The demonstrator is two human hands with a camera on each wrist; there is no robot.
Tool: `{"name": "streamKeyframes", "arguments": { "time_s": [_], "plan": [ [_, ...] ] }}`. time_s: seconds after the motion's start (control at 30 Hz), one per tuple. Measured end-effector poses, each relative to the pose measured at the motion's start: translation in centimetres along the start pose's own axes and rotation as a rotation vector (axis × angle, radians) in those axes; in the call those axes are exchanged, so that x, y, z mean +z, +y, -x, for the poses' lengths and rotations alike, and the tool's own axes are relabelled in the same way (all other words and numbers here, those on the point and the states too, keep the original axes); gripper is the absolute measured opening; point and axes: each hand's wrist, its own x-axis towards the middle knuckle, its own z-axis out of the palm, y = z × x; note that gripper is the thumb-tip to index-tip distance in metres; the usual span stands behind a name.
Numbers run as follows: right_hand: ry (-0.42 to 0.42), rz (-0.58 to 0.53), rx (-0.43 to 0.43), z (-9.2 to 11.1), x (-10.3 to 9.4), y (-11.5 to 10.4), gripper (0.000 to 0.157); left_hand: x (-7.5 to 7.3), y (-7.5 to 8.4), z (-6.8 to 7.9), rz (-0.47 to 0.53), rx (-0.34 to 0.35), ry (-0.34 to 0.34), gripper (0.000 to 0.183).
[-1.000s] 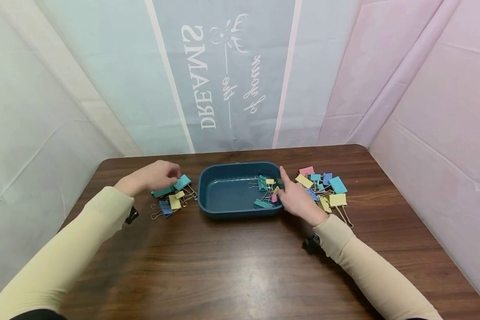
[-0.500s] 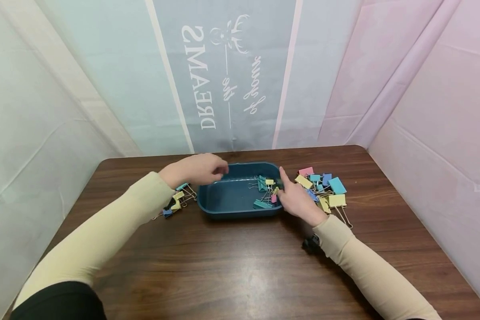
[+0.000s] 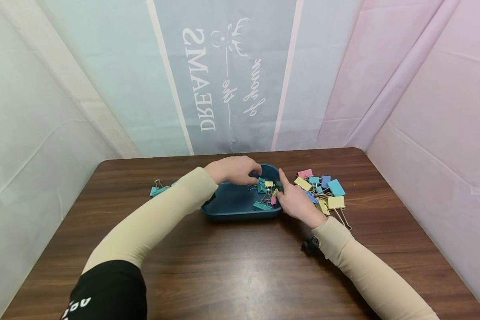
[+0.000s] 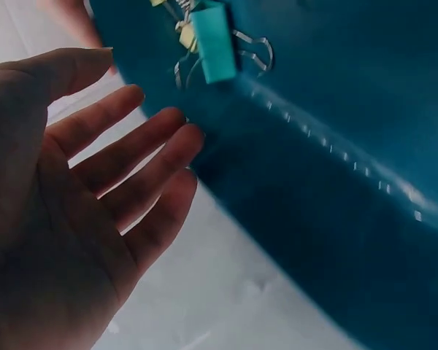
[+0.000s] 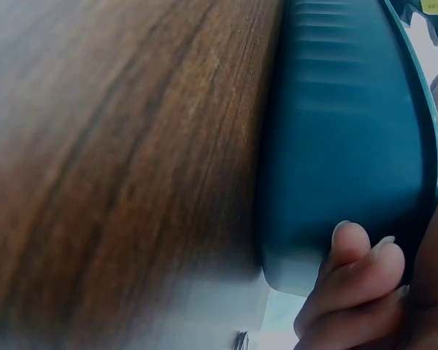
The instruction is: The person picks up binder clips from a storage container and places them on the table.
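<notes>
A dark blue plastic bin [image 3: 232,200] stands on the wooden table. Several small binder clips lie at its right end, among them a teal clip [image 4: 214,44], a yellow one [image 3: 269,183] and a pink one [image 3: 273,200]. Above the bin's far side is my left hand [image 3: 237,170]; the left wrist view shows its palm bare and its fingers relaxed, apart from the clips. My right hand [image 3: 298,201] grips the bin's right end. Its thumb is over the rim, and its fingers [image 5: 354,284] bend against the outer wall.
Right of the bin lies a pile of larger binder clips: pink [image 3: 305,173], light blue [image 3: 336,187], yellow [image 3: 336,202] and others. A teal binder clip [image 3: 158,190] shows at the left, partly behind my left sleeve [image 3: 156,218], which covers that area. A fabric backdrop [image 3: 232,89] rises behind the table.
My left hand has moved right, from above the left clip pile to over the bin's far right part. The right hand has stayed at the bin's right end.
</notes>
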Motion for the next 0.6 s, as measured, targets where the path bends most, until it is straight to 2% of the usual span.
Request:
{"name": "streamKeyframes", "arguments": {
  "time_s": [0.13,0.23,0.47,0.6],
  "plan": [
    [0.000,-0.007,-0.013,0.0,0.0,0.1,0.074,1.0,0.7,-1.3,-0.016,-0.011,-0.078,0.046],
    [0.000,-0.007,-0.020,0.1,0.0,0.2,0.074,1.4,1.2,-2.0,-0.026,-0.017,-0.109,0.047],
    [0.005,0.000,-0.010,0.0,0.0,0.2,0.074,2.2,2.1,-3.0,-0.114,-0.066,-0.096,0.045],
    [0.008,0.004,-0.006,0.0,0.1,0.1,0.074,2.8,2.4,-3.3,-0.114,-0.082,-0.064,0.040]
  ]
}}
